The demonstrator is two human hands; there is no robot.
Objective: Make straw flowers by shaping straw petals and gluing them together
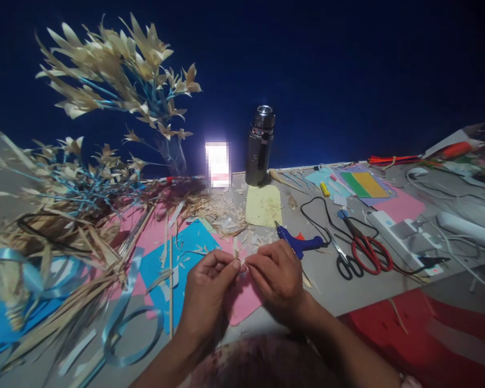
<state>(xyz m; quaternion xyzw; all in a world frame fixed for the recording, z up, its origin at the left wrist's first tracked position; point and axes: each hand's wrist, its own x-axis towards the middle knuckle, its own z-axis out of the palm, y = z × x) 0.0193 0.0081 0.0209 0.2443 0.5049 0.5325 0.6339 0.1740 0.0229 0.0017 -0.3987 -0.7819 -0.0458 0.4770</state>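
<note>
My left hand [210, 285] is closed, its thumb and forefinger pinching a small pale piece of dried husk [236, 251]. Right beside it, my right hand [278, 272] is closed too, fingertips pressed together at the base of that piece; what they grip is too small to make out. Both hands are above pink paper [242, 307] near the table's front. A blue glue gun [301, 243] lies just beyond my right hand. To its right are black-handled scissors [345, 261] and red-handled scissors [369, 250].
Dried-husk flowers on blue stems [145, 91] stand at the left. Husk strips [76, 307], light-blue ribbon [133, 339] and blue paper [186, 242] lie below. A metal flask [261, 148] stands at the back, near a bright pixelated patch. A white power strip [404, 237] with cords lies right.
</note>
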